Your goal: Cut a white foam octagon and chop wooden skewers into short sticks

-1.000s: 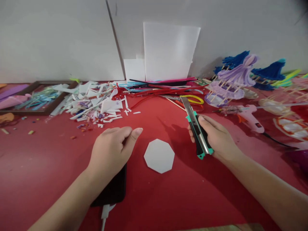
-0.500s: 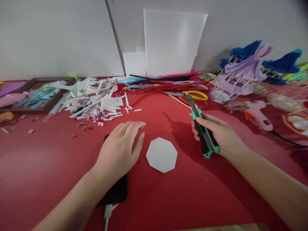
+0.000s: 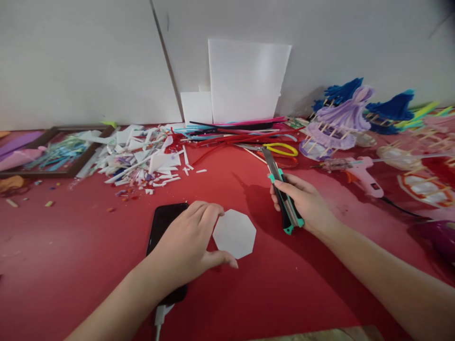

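Note:
A white many-sided flat piece [image 3: 235,235] lies on the red table [image 3: 270,293]. My left hand [image 3: 194,237] is at its left edge, thumb and fingers spread around that side; whether the fingertips touch it I cannot tell. Under and behind this hand lies a black phone [image 3: 164,222], partly covered, with a white cable [image 3: 159,317] at its lower end. To the right, my right hand [image 3: 298,196] is wrapped round a black and green utility knife [image 3: 287,203], held above the table with its blade end pointing up and away.
White scraps [image 3: 142,156] are heaped at the back left beside a brown frame [image 3: 80,161]. Fuzzy stems [image 3: 238,130] and yellow-handled scissors [image 3: 284,149] lie at the back. A pink glue gun [image 3: 366,176] and purple and blue models [image 3: 343,116] stand right; white sheets [image 3: 249,80] lean against the wall.
My left hand has moved right and nearer, to the white piece, and its thumb and fingers have spread. More of the phone shows. My right hand still holds the knife; the view has shifted.

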Demonstrator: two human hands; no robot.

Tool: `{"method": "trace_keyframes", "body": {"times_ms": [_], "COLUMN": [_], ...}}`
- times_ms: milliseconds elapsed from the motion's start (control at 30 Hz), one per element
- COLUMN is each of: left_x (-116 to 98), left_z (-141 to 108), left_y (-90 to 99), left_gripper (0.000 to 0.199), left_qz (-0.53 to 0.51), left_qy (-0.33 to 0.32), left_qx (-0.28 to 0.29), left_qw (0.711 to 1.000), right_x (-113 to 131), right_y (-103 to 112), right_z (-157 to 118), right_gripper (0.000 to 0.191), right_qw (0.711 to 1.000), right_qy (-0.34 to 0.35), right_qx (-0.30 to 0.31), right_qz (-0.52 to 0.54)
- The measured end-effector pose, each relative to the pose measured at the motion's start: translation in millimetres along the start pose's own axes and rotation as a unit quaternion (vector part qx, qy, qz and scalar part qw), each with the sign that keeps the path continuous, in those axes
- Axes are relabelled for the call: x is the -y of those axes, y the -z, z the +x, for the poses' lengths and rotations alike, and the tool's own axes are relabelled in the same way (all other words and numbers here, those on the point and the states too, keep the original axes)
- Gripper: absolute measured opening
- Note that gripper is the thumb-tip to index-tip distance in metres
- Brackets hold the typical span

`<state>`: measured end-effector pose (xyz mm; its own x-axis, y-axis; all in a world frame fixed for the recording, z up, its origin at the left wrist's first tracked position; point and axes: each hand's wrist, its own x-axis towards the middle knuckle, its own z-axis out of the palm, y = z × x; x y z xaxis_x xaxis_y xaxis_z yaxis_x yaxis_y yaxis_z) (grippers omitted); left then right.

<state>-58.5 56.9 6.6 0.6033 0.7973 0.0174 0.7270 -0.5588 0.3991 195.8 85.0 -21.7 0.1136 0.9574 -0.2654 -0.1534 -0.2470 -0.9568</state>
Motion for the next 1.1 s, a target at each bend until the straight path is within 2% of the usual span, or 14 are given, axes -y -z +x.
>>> {"method": "trace_keyframes", "body": {"times_ms": [133,333,600,733,900,1100], "left_x": [-6,-13,-3,1,6,9], "left_z": [-1,-1,2,2,2,2], "left_y": [0.3,1.5,2.1,2.4,-5.2,-12.9], "left_gripper": [0.069,0.062,0.071,0.068,0.069,0.069], "left_qz": [-0.018,-0.001,0.041,0.036,0.037,0.001], "left_qy": [-0.013,-0.019,-0.007,-0.03,-0.055,-0.039], "left_qx": [0.02,0.021,0.041,0.031,0.001,0.016], "left_qw": [1.0,1.0,0.998,0.998,0.998,0.999], "right_x": [-2,-2,-6,-8,-12,-19], "right_y": [0,-3,-3,-6,-9,-3], "right_z": [1,3,2,1,1,2], "right_gripper": [0.027,0.03,0.028,0.027,0.025,0.023], "right_qw": [1.0,1.0,1.0,1.0,0.998,0.997], "right_qy": [0.002,0.007,0.025,0.026,0.013,0.022], "right_qx": [0.004,0.022,0.002,-0.008,-0.036,-0.033], "right_qz": [0.005,0.001,0.007,0.016,0.057,0.059]}}
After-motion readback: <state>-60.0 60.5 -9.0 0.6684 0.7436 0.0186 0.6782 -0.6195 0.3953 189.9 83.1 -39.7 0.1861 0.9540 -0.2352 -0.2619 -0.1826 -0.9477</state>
